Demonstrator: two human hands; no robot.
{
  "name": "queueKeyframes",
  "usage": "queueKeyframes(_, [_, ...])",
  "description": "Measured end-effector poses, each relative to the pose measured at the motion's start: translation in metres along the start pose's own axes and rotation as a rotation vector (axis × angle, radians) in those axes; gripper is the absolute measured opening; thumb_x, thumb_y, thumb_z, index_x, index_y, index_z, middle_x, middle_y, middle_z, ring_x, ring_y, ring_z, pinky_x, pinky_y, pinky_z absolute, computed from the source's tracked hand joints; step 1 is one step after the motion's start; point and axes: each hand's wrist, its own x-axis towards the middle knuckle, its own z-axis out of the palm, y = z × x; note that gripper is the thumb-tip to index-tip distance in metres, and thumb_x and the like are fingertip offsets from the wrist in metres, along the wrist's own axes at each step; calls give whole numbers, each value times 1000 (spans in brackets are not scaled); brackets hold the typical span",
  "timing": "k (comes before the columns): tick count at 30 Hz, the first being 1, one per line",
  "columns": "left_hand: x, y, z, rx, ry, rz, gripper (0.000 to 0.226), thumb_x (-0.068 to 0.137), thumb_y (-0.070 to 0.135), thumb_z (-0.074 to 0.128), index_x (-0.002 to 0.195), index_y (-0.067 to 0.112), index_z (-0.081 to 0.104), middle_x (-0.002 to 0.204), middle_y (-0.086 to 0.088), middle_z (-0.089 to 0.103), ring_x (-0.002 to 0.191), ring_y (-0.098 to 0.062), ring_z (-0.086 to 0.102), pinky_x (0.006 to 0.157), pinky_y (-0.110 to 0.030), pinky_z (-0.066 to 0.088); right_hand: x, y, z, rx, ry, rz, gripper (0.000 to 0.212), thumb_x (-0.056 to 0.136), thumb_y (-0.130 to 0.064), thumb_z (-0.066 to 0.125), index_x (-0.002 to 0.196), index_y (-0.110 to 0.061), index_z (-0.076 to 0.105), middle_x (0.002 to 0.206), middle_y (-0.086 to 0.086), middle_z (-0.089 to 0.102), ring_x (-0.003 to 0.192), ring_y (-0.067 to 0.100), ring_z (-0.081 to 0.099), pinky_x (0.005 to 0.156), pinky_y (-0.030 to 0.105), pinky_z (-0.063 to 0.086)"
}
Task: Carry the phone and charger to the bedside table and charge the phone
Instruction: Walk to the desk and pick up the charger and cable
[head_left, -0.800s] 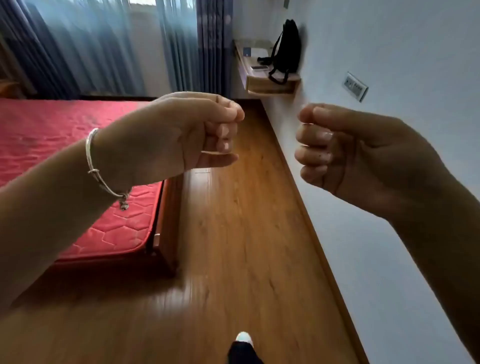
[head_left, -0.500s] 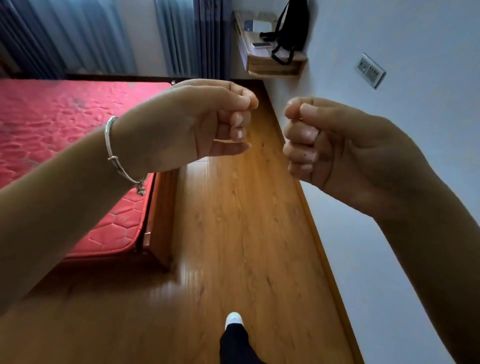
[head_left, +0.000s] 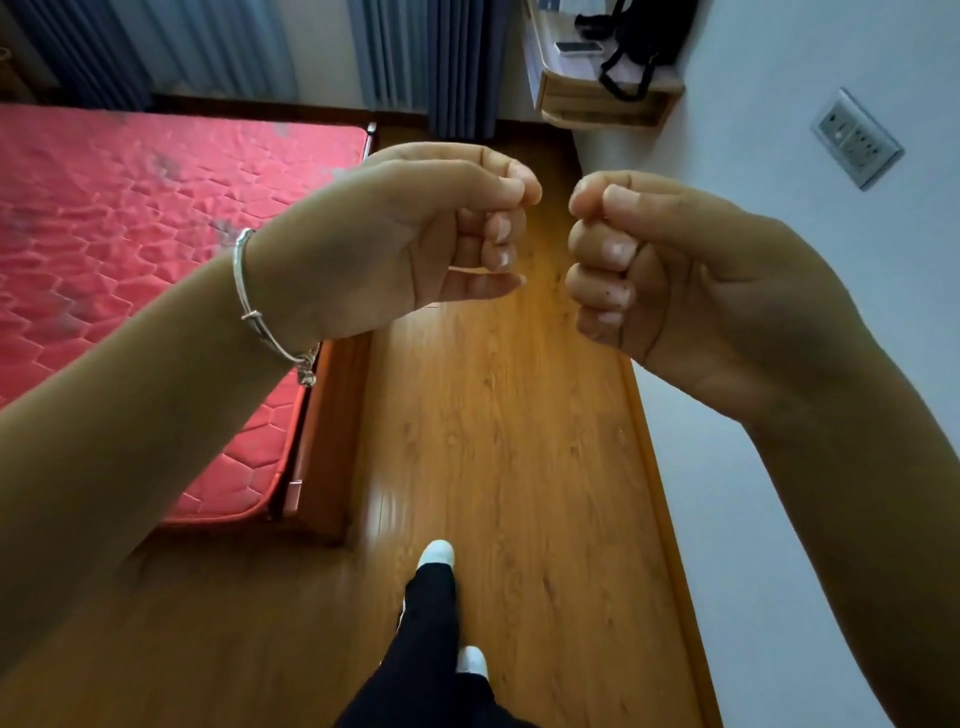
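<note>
**Glass-faced phone waits on the far shelf, both fists empty**

Glass and smooth casing likely make the phone (head_left: 579, 47) slippery, stiff, light and breakable; I would pinch its long edges, thumb opposite fingertips. It lies flat on the wall shelf (head_left: 597, 106), well beyond the knuckles, beside a black bag (head_left: 644, 36). The left hand (head_left: 415, 234) and right hand (head_left: 660, 265) are curled closed, near each other, gripping nothing visible. No charger can be made out.
</note>
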Motion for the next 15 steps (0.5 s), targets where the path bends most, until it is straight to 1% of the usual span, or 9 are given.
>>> queueKeyframes(7, [46,10,-76,-40,78,21,12,86,15,50,82,17,61,61,8,55,60,-7,54,69,-27,52,96,-8,-24,10,5,17,16,86,-19,46,84,-15,61,59,-8,53,53,6,48,51,17,43])
queueKeyframes(10, [67,13,-103,-59,74,34,13,86,14,50,82,18,62,62,8,54,61,-7,54,70,-28,52,126,-12,-37,-20,8,-9,17,86,-20,46,84,-16,62,60,-7,54,54,6,49,52,18,44])
queueKeyframes(15, [106,11,-129,-96,65,32,12,87,14,48,83,16,59,61,8,54,59,-7,53,70,-27,52,162,-20,-62,-11,-7,-20,17,86,-20,46,85,-15,62,61,-7,54,54,7,49,52,19,44])
